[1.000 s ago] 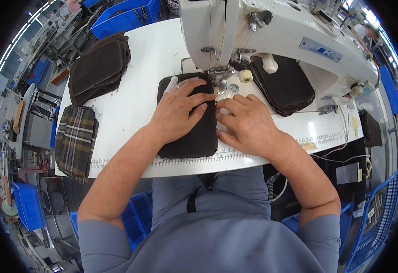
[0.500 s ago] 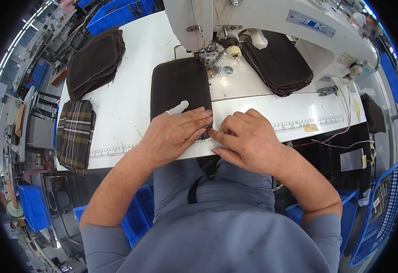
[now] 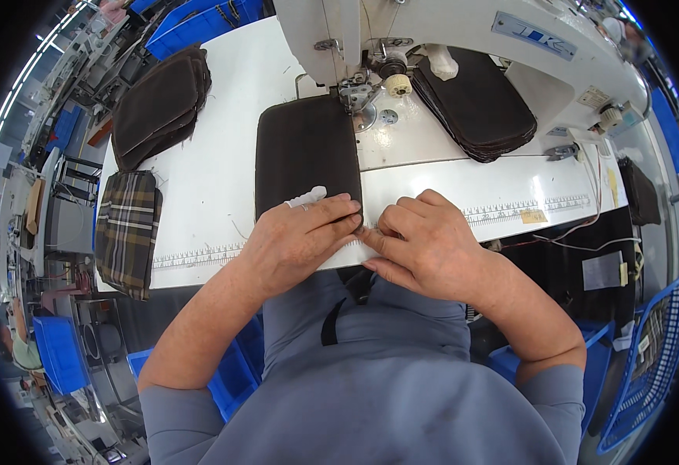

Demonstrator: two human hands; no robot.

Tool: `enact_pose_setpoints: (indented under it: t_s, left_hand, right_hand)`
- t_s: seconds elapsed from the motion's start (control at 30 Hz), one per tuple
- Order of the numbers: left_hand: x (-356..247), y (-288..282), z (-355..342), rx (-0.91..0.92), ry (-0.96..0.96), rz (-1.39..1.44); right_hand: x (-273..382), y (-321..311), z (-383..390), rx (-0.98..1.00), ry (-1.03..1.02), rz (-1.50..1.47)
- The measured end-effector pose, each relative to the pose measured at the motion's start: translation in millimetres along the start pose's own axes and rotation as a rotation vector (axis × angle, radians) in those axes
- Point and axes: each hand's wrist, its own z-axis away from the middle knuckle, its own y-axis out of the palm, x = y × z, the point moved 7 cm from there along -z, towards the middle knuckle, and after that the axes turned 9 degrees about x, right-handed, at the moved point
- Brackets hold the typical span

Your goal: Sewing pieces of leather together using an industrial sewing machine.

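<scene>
Item: left hand (image 3: 297, 236) — fingers extended and close together, laid over the near right corner of the dark panel (image 3: 308, 155); a white finger cover (image 3: 307, 197) on one finger. Whether the thumb pinches from beneath cannot be told.

Item: right hand (image 3: 432, 244) — fingers curled, index tip meeting the left fingertips at that same corner; whether it grips the edge is hidden.

Item: the panel itself, flat on the white table (image 3: 238, 101), its far right corner at the presser foot (image 3: 362, 115) of the sewing machine (image 3: 448, 23).

Step in hand (a judgement): guiding the right edge for stitching. The next move calls for the near corner held flat and square, the edge in line with the foot, and fingertips clear of the needle.

Surroundings: a ruler strip (image 3: 192, 256) along the table's near edge; one stack of dark panels (image 3: 479, 101) right, under the machine arm; a second stack (image 3: 157, 105) far left; plaid cloth (image 3: 128, 225) nearer on the left; a blue bin (image 3: 203, 31) beyond.
</scene>
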Motion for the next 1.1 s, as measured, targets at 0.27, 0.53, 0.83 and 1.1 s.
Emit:
enact_pose_setpoints:
  t_s: [0.27, 0.53, 0.83, 1.1]
  left_hand:
    - [6, -4, 2, -0.002, -0.028, 0.194]
    - [-8, 0, -4, 0.058, -0.061, -0.011]
    - [22, -6, 0, -0.127, -0.277, 0.409]
    - [-19, -10, 6, -0.148, 0.128, -0.415]
  right_hand:
    - [-4, -2, 0, 0.081, 0.008, -0.027]
    - [-16, -9, -11, -0.039, -0.004, -0.113]
    - [-18, 2, -25, -0.146, -0.083, -0.012]
    - [-15, -3, -22, -0.229, -0.099, 0.085]
